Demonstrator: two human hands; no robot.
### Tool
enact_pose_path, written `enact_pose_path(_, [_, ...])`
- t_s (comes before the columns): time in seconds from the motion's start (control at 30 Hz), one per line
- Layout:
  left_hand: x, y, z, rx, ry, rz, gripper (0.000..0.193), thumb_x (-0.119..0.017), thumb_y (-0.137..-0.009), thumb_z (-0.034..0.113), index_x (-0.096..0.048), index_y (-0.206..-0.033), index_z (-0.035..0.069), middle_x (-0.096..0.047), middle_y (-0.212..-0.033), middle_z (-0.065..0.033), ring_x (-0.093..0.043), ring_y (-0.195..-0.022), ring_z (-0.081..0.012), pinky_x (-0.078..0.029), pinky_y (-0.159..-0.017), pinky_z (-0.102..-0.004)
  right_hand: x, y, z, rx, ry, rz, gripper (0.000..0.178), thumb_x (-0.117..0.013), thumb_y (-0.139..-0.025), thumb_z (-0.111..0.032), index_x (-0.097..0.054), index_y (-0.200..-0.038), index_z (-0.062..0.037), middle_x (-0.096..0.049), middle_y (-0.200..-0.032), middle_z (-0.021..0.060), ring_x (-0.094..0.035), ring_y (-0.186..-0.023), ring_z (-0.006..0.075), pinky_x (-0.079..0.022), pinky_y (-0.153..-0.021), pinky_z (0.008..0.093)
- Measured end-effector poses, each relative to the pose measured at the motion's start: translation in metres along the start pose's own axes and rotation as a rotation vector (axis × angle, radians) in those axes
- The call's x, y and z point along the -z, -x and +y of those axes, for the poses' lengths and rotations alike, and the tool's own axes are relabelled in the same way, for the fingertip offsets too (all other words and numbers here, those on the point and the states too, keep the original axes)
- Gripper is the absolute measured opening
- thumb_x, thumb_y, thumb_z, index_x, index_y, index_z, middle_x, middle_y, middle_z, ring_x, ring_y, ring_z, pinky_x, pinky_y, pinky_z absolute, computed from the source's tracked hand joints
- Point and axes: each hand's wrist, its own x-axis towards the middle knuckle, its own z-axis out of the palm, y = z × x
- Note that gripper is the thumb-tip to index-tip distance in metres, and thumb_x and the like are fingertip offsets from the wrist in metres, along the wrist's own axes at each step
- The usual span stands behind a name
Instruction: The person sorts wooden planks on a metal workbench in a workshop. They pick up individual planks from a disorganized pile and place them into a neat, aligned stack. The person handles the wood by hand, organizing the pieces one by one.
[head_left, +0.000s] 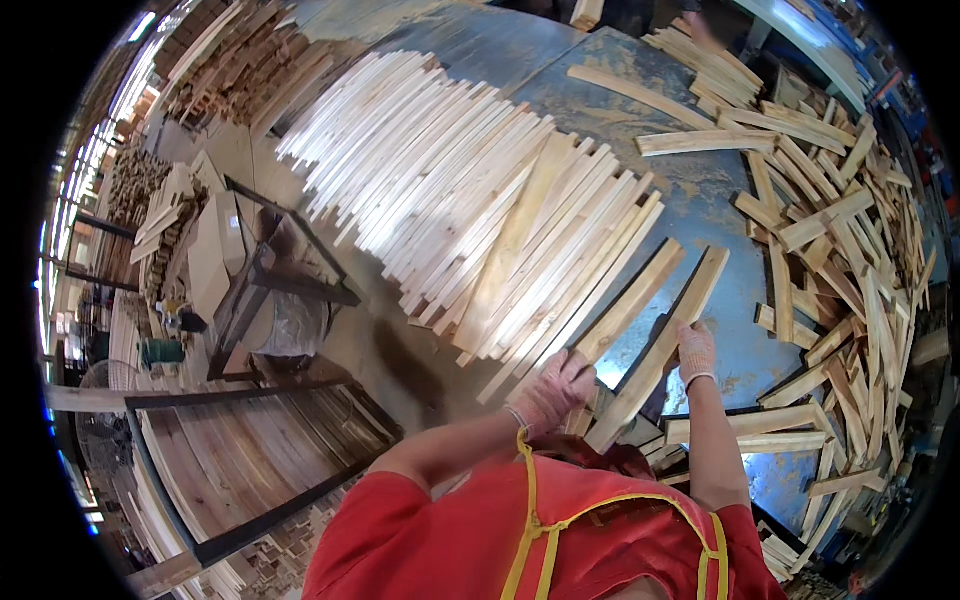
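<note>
My left hand (552,395), in a pale knitted glove, is closed on the near end of a wooden slat (634,298) that points away to the upper right. My right hand (697,352), gloved too, grips the right edge of a second slat (652,368) about midway along. The two slats run nearly parallel with a gap between them. Just left of them lies a wide row of pale slats (430,180), set side by side. One yellower slat (515,235) rests slantwise across that row.
A loose heap of slats (865,270) covers the right side of the metal table (710,190), which has sawdust on it. A dark-framed rack of boards (240,450) stands at lower left. Stacked wood (240,75) fills the far left. Part of another person's hand (703,32) shows beyond the table.
</note>
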Motion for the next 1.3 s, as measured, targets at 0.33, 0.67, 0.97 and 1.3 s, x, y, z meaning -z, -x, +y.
enact_pose_path(0.33, [0.028, 0.051, -0.132, 0.683, 0.015, 0.377, 0.069, -0.076, -0.085, 0.038, -0.060, -0.142, 0.005, -0.063, -0.130, -0.0176, -0.057, -0.130, -0.0374, -0.043, -0.113, -0.0528, -0.115, 0.078, -0.068, 0.008, -0.344, -0.400, 0.061, -0.075, -0.096, -0.014, -0.053, -0.150, 0.0041, -0.070, -0.130, 0.0156, -0.068, -0.116, 0.0243, -0.055, -0.102, 0.0361])
enact_pose_path(0.67, [0.085, 0.074, -0.286, 1.010, -0.295, 0.331, 0.048, -0.077, -0.086, 0.029, -0.064, -0.125, 0.007, -0.069, -0.120, -0.0214, -0.067, -0.111, -0.0401, -0.053, -0.095, -0.0518, 0.030, -0.055, -0.024, 0.313, 0.247, -0.228, 0.083, -0.075, -0.095, -0.030, -0.042, -0.160, 0.0083, -0.066, -0.145, 0.0271, -0.066, -0.132, 0.0315, -0.051, -0.112, 0.0374])
enact_pose_path(0.97, [-0.046, 0.093, -0.179, 1.747, 1.501, 1.203, 0.045, -0.070, -0.099, 0.043, -0.068, -0.125, 0.007, -0.070, -0.111, -0.0082, -0.070, -0.090, -0.0218, -0.060, -0.067, -0.0405, -0.058, -0.005, -0.090, 0.055, 0.251, -0.565, 0.091, -0.074, -0.095, -0.049, -0.038, -0.163, 0.0008, -0.074, -0.099, 0.0152, -0.068, -0.082, 0.0271, -0.056, -0.079, 0.0392])
enact_pose_path(1.3, [0.040, 0.012, -0.125, 1.193, 0.772, 0.070, 0.075, -0.068, -0.094, 0.051, -0.062, -0.146, -0.003, -0.071, -0.137, -0.0274, -0.069, -0.128, -0.0347, -0.053, -0.110, -0.0407, -0.032, -0.040, -0.119, 0.243, 0.424, -0.369, 0.084, -0.074, -0.095, -0.053, -0.051, -0.152, 0.0052, -0.074, -0.123, 0.0288, -0.072, -0.114, 0.0430, -0.055, -0.100, 0.0476])
